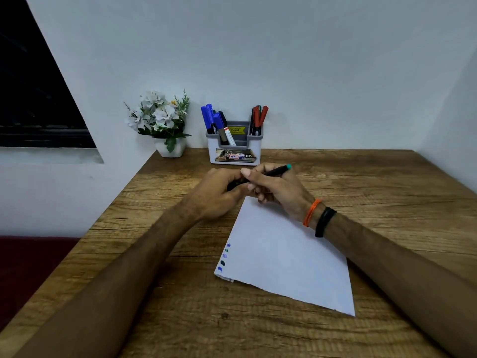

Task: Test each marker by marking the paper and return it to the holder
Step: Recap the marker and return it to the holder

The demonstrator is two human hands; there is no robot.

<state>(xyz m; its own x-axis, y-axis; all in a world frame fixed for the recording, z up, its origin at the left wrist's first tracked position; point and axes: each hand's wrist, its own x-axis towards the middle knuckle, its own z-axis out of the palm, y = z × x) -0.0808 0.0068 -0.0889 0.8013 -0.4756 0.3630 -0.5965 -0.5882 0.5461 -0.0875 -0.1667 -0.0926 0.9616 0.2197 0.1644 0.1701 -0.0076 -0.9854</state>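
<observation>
My right hand [275,188] grips a thin black marker [277,171] with a teal end that points up and to the right. My left hand [219,192] is closed on the marker's other end, which my fingers hide, probably its cap. Both hands meet just above the far corner of a white sheet of paper [284,257]. Several small ink marks [224,257], blue, green and dark, run along the paper's left edge. Behind the hands stands a grey-white holder [235,151]; blue markers [210,118] fill its left side and red markers [259,117] its right.
A white pot of white artificial flowers [162,122] stands left of the holder against the wall. The wooden table [361,182] ends at its left edge, with a dark red seat [31,262] below. A dark window [31,99] is at the upper left.
</observation>
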